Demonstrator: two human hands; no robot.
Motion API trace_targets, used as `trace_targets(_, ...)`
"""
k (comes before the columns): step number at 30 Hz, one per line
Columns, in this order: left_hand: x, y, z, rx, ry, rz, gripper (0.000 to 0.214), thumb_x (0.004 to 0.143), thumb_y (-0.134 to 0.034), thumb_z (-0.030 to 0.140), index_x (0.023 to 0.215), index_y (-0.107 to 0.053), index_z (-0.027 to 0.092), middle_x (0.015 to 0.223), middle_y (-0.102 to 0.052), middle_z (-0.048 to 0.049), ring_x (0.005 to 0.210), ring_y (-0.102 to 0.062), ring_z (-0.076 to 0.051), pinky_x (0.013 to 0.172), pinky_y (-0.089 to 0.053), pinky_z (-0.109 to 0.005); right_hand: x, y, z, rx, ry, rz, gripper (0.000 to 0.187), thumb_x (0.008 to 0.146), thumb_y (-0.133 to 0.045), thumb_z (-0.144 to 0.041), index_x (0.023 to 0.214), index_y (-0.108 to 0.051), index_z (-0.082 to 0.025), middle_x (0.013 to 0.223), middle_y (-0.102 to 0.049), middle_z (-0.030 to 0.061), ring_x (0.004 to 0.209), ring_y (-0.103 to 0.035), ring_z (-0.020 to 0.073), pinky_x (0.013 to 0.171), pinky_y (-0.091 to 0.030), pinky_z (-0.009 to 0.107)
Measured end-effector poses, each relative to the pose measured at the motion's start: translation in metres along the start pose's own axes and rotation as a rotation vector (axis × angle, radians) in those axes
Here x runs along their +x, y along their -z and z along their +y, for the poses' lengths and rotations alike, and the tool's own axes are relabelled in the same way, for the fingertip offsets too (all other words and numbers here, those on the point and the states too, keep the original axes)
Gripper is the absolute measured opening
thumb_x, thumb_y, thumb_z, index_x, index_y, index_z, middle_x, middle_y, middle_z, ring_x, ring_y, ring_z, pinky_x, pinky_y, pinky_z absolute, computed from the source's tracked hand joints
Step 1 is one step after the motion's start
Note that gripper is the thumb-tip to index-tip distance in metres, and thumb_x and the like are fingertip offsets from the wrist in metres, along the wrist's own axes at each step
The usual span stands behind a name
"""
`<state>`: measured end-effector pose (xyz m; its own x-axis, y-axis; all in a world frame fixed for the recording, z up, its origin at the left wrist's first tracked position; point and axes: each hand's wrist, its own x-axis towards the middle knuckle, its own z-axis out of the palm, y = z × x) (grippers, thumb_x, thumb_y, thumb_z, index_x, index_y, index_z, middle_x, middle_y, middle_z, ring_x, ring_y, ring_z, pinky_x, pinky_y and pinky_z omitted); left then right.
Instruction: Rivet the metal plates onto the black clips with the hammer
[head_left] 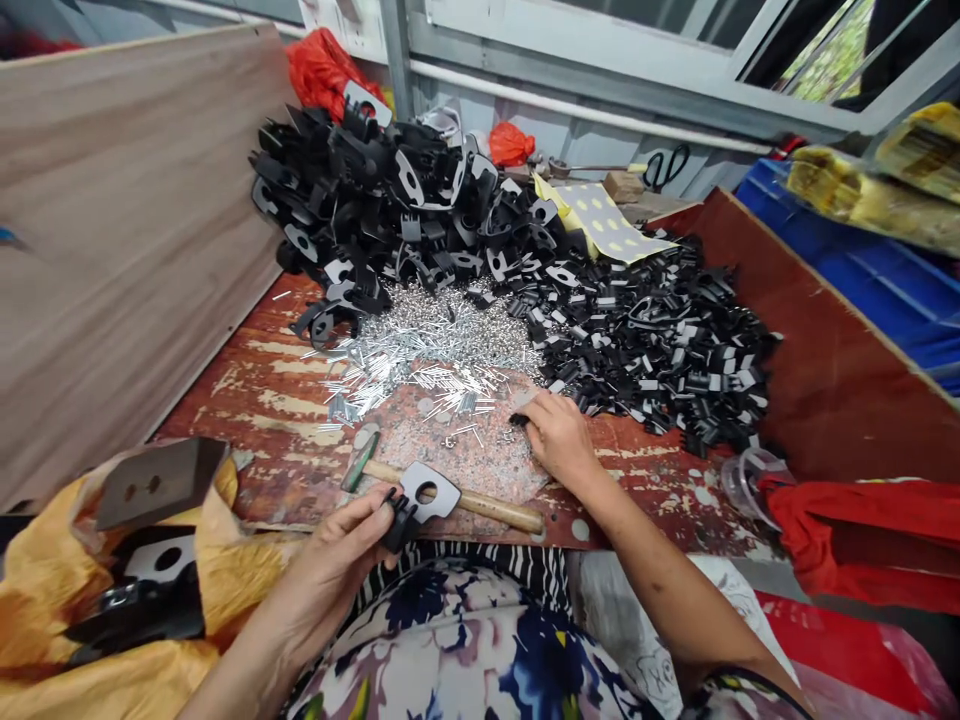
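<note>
Near the table's front edge, my left hand grips a black plastic bracket with a grey holed plate. Under that plate lies a hammer with a wooden handle and a green head. My right hand is closed by the stone slab, with a small black plastic piece at its fingertips. Loose metal pins are scattered just beyond the slab's middle. A heap of small black plastic pieces lies to the right of this hand.
A tall pile of black brackets fills the back left, with small springs heaped before it. Wooden boards wall the left side and a red-brown board the right. A yellow sack with brackets stands at front left.
</note>
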<state>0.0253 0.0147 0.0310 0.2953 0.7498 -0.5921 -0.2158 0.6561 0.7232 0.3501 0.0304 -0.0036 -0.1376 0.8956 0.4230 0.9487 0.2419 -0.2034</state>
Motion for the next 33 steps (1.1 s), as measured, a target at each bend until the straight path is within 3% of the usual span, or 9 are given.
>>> trace_targets(4,0.003,-0.008,-0.005,0.147,-0.113,-0.106,0.032,0.069,-0.091,0.045,0.071,-0.079,0.015,0.108,-0.058,-0.008,0.077,-0.052,-0.013,0.054,-0.049,-0.018,0.002,0.009,-0.016,0.28,-0.099,0.207,0.027,0.093,-0.055,-0.013,0.105,-0.076,-0.024,0.099,-0.078,0.005,0.097,-0.069,0.0225,0.095,-0.053,0.043)
trace_targets(8,0.006,-0.03,-0.005,0.11,-0.15,-0.176,0.029,0.068,-0.091,0.044,0.077,-0.082,0.018,0.115,-0.054,-0.0076,0.082,-0.055,-0.016,0.059,-0.056,-0.023,0.002,0.017,-0.066,0.552,-0.124,0.189,0.021,0.092,-0.062,-0.018,0.101,-0.078,-0.03,0.095,-0.08,-0.0012,0.09,-0.074,0.0192,0.114,-0.044,0.052)
trace_targets(13,0.007,-0.048,-0.005,0.014,-0.168,-0.292,0.025,0.073,-0.088,0.04,0.082,-0.082,0.018,0.106,-0.057,-0.0072,0.087,-0.059,-0.018,0.068,-0.06,-0.027,-0.005,0.008,-0.112,0.614,-0.066,0.234,0.026,0.09,-0.062,-0.014,0.102,-0.079,-0.031,0.088,-0.08,-0.0012,0.095,-0.074,0.0212,0.122,-0.029,0.06)
trace_targets(20,0.002,-0.038,-0.01,-0.01,-0.181,-0.291,0.022,0.078,-0.084,0.037,0.085,-0.081,0.017,0.1,-0.06,-0.0079,0.088,-0.059,-0.019,0.068,-0.06,-0.028,-0.013,0.006,-0.124,0.713,-0.151,0.209,0.033,0.091,-0.061,-0.015,0.106,-0.078,-0.038,0.094,-0.08,-0.0017,0.09,-0.074,0.0233,0.115,-0.04,0.061)
trace_targets(26,-0.001,-0.029,-0.015,0.034,-0.23,-0.248,0.022,0.079,-0.083,0.038,0.083,-0.081,0.017,0.1,-0.057,-0.0066,0.088,-0.057,-0.02,0.066,-0.061,-0.028,-0.027,0.003,-0.133,0.672,-0.107,0.132,0.042,0.091,-0.059,-0.014,0.116,-0.075,-0.044,0.089,-0.079,-0.0033,0.089,-0.073,0.0245,0.121,-0.028,0.065)
trace_targets(33,0.0,-0.017,-0.024,0.081,-0.189,-0.207,0.027,0.079,-0.083,0.043,0.082,-0.08,0.016,0.098,-0.056,-0.0058,0.082,-0.055,-0.018,0.062,-0.059,-0.026,-0.032,-0.017,-0.139,0.884,-0.374,0.056,0.02,0.093,-0.063,-0.023,0.098,-0.08,-0.032,0.089,-0.079,0.0005,0.081,-0.072,0.021,0.117,-0.039,0.058)
